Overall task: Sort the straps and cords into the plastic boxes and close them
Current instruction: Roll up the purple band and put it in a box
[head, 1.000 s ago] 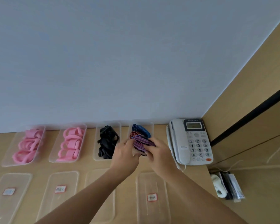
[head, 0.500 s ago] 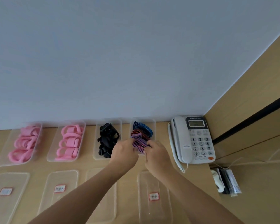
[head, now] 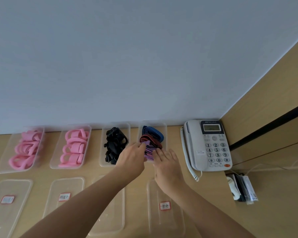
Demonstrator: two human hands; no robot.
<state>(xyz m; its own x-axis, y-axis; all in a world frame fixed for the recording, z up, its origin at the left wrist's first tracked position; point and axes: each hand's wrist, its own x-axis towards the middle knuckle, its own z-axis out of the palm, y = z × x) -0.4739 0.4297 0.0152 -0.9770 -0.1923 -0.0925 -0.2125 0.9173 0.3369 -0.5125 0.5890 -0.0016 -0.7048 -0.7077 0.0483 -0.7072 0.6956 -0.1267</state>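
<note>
Several clear plastic boxes stand in a row along the wall. The two left boxes point(head: 6, 158) point(head: 56, 156) hold pink straps, the third box point(head: 103, 134) holds black cords, and the right box point(head: 164, 127) holds a blue strap point(head: 153, 133), a red strap point(head: 149, 139) and a purple strap point(head: 149, 154). My left hand point(head: 132, 159) pinches the purple strap's end over the near half of that box. My right hand point(head: 167, 164) presses flat on the same strap with straight fingers. Several clear lids with red-framed labels lie in a front row; one lid point(head: 165, 219) lies under my right forearm.
A grey desk telephone point(head: 208, 145) sits right of the boxes, its coiled cord hanging toward the front. Small packets point(head: 242, 188) lie in the right corner by a wooden side panel point(head: 265, 86). A white wall point(head: 127, 57) rises right behind the boxes.
Both hands have lowered the purple strap into the right box. My right hand has gone from gripping it to lying flat on it.
</note>
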